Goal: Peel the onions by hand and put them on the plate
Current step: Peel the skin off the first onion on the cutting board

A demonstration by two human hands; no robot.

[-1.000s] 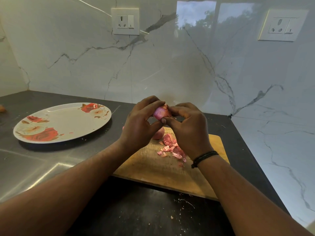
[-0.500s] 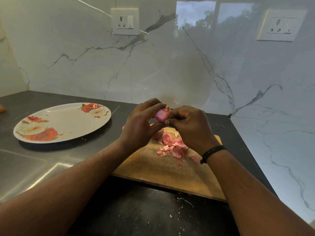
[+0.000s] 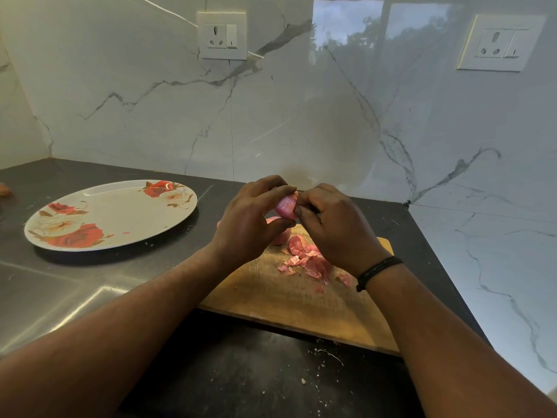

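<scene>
Both hands' grips, left hand and right hand, pinching one small onion above the cutting board

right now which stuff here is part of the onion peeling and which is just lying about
Part of the job:
- onion, held by left hand and right hand
- plate
- cutting board
- peel scraps

Just lying about:
- wall sockets
- crumbs on counter

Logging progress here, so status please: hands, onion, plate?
Left hand and right hand both grip one onion above the board. Plate holds no onions. Nothing blocks.
</scene>
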